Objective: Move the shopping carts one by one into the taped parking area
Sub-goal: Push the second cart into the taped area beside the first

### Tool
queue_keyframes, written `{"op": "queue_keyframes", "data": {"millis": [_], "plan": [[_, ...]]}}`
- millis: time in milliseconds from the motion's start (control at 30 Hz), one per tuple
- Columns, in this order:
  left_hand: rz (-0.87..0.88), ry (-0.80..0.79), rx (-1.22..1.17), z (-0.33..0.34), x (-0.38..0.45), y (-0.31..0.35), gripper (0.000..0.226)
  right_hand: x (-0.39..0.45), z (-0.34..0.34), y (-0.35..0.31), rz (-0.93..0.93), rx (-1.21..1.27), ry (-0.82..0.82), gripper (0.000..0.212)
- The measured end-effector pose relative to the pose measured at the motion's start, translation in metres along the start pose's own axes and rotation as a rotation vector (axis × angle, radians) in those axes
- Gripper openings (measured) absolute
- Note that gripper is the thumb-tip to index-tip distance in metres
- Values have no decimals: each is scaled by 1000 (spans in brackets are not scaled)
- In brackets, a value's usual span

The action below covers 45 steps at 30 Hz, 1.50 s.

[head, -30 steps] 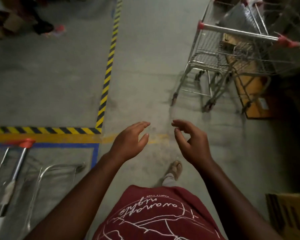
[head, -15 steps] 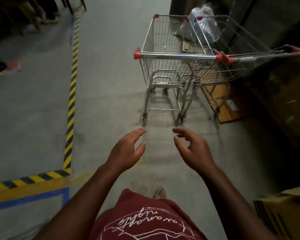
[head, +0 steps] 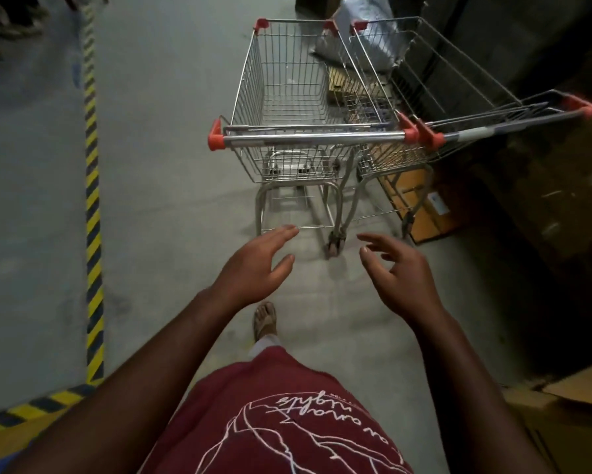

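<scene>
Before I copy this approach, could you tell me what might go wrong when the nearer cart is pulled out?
The nearer wire shopping cart stands tight against the second wire cart; their red handle caps nearly touch and could snag. Its rear wheel may roll towards the sandalled foot.

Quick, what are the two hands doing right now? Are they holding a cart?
Left hand: open, fingers relaxed, holding nothing.
Right hand: open, fingers loosely curled, holding nothing, not touching the nearest cart.

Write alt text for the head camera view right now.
A person's open left hand and right hand reach toward the handle of the nearer of two empty shopping carts on a concrete floor, with hazard tape at left.
</scene>
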<state>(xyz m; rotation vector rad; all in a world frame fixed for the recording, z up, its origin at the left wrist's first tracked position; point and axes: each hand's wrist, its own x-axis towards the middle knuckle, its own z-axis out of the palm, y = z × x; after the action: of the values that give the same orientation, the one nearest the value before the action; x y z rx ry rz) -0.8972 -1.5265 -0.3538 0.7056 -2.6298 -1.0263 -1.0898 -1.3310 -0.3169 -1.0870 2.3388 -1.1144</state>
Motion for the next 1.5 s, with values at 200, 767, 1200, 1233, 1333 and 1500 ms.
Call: {"op": "queue_keyframes", "data": {"millis": [200,767,1200,1233,1333,1500], "plan": [[85,-48,-39,-18,99,-26,57,83,0,-16,127,59,32,23],[-103,185,108,-54,308,-32,42,328,3,-10,119,-212,-176,61],[-471,-114,306,-29,334,-35,63,379,13,46,-66,-750,-542,81],[-472,-114,306,-30,332,-35,59,378,13,46,-75,-746,-540,79],[-493,-136,314,-30,327,-35,56,376,12,46,-80,-724,-559,78],[-488,-198,288,-28,320,-26,61,373,8,46,-89,-702,-595,80]]}}
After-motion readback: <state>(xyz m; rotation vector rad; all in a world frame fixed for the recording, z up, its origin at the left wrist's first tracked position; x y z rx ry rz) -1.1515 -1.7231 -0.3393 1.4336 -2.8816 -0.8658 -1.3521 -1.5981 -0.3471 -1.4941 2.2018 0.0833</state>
